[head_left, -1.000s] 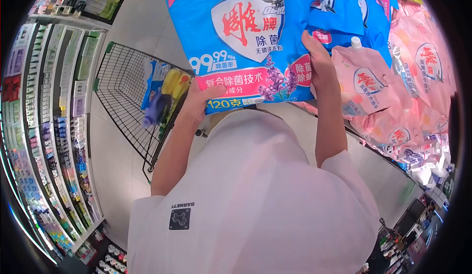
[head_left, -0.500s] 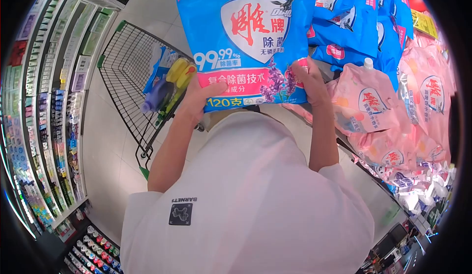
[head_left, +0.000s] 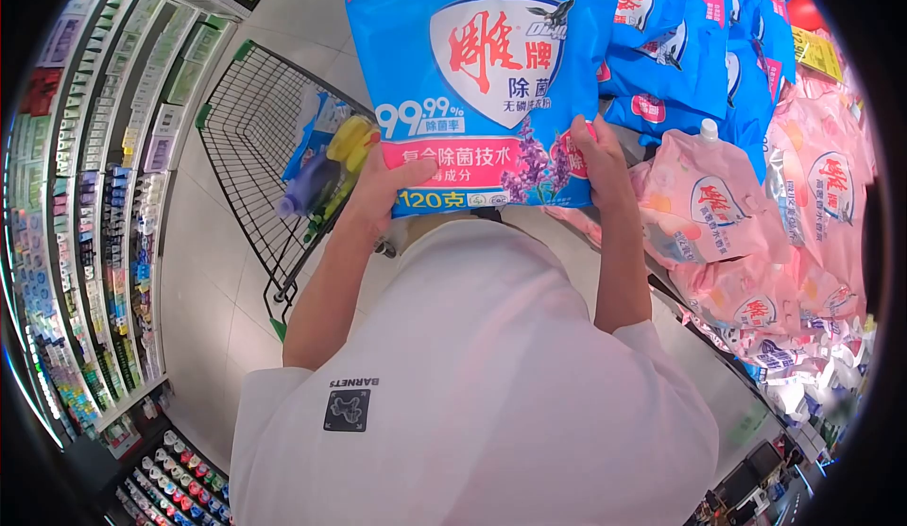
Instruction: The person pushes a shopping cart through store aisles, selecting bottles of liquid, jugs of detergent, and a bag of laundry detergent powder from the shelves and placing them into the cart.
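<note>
A large blue and pink bag of laundry powder point(head_left: 491, 73) is held up in front of my chest, its printed face toward me. My left hand point(head_left: 383, 181) grips its lower left corner, thumb across the front. At the lower right edge, my right hand point(head_left: 605, 162) is closed on the bag in the same way. The fingers behind the bag are hidden. Left of the bag stands a wire shopping cart point(head_left: 250, 139) with a purple bottle point(head_left: 307, 186), a yellow item point(head_left: 351, 144) and a blue packet point(head_left: 307, 134) in it.
Blue bags point(head_left: 661, 63) like the held one are piled at the right. In front of them lie pink pouches point(head_left: 718, 200) with white caps. A yellow price sign point(head_left: 817, 54) stands behind. Tall shelves point(head_left: 94, 195) of small goods line the left side, across the tiled floor point(head_left: 203, 309).
The bag, still in both hands, has shifted very slightly to the right in view. The cart and shelves also appear slightly shifted right.
</note>
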The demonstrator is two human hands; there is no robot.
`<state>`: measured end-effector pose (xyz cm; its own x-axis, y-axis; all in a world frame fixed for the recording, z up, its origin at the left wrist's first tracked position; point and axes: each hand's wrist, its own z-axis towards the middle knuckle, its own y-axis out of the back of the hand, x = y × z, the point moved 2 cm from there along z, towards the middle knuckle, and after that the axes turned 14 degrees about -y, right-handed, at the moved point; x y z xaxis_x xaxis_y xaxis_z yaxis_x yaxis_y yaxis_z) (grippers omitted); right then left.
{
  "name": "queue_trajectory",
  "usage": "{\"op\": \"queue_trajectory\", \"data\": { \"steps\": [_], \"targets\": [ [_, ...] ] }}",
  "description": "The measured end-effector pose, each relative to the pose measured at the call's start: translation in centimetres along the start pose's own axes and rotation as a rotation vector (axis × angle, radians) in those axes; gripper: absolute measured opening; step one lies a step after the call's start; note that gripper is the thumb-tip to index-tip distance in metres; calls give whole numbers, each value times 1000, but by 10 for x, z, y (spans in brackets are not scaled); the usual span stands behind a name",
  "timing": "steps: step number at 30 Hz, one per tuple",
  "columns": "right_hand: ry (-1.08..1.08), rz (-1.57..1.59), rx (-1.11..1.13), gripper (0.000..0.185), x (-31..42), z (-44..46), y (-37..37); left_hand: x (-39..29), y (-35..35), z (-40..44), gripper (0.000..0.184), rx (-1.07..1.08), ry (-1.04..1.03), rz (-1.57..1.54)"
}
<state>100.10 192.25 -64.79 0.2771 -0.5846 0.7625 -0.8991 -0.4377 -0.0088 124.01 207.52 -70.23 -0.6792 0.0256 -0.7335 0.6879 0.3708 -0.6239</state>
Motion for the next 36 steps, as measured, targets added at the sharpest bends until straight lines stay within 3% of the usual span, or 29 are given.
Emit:
{"op": "queue_trajectory", "data": {
  "steps": [23,26,32,34,35,36],
  "targets": [
    [26,70,7,42,-1,0,-5,-1,2,-1,57,-32,-19,67],
    [44,102,2,41,3,-2,-10,-3,7,4,55,-39,-76,140],
    [136,104,-55,39,16,-5,-26,-14,-1,10,55,-182,-450,439],
    [164,84,-114,38,25,-9,-40,-23,-17,0,71,-183,-659,808],
    [348,-64,-193,36,33,-16,-50,-20,-24,0,71,-185,-670,810],
    [528,-212,-272,35,40,-24,-61,-13,-31,1,80,-121,-645,577]
  ]
}}
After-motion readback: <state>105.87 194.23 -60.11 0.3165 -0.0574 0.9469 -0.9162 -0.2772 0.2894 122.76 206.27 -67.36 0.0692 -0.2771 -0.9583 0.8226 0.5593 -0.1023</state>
